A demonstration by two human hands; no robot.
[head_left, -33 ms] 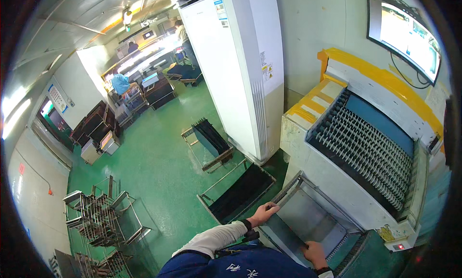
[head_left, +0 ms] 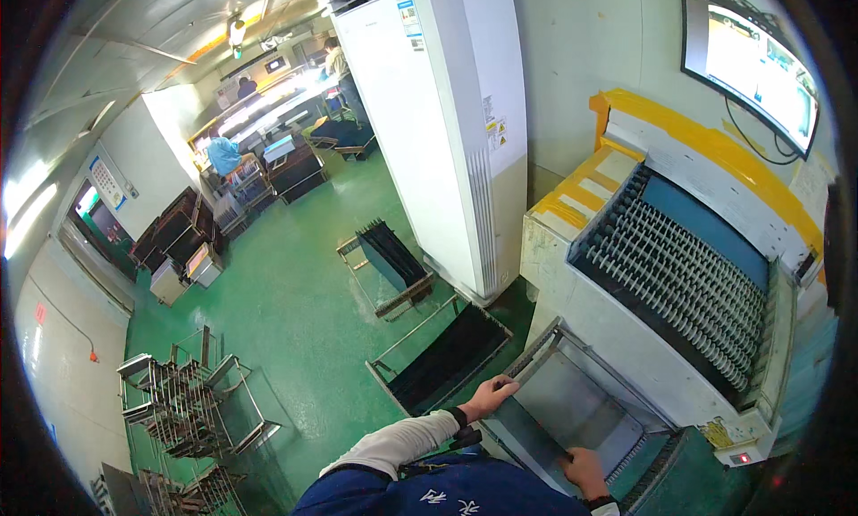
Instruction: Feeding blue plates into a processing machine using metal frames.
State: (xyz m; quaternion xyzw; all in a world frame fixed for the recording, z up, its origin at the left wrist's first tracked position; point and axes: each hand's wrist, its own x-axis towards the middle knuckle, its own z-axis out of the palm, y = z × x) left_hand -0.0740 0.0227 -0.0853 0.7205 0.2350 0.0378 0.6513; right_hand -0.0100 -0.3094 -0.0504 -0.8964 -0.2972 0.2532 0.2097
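Observation:
My left hand [head_left: 490,398] is closed on the left end of a thin dark grey panel [head_left: 529,428]. At its other end, my right hand [head_left: 585,471] grips the same panel, thumb over the edge. Both hands are low, close in front of my body. Around and beyond the panel is a metal rack [head_left: 658,412] with toothed side rails. Lighter grey sheet surfaces [head_left: 581,393] show inside that rack; how many sheets there are, I cannot tell. My fingertips beneath the panel are hidden.
A machine with rows of rollers [head_left: 679,279] stands to the right, below a wall monitor [head_left: 760,65]. A tall white air conditioner [head_left: 420,132] rises ahead. Racks of dark panels [head_left: 451,360] stand on the green floor, with stacked metal racks [head_left: 183,404] left. People [head_left: 341,69] are far back.

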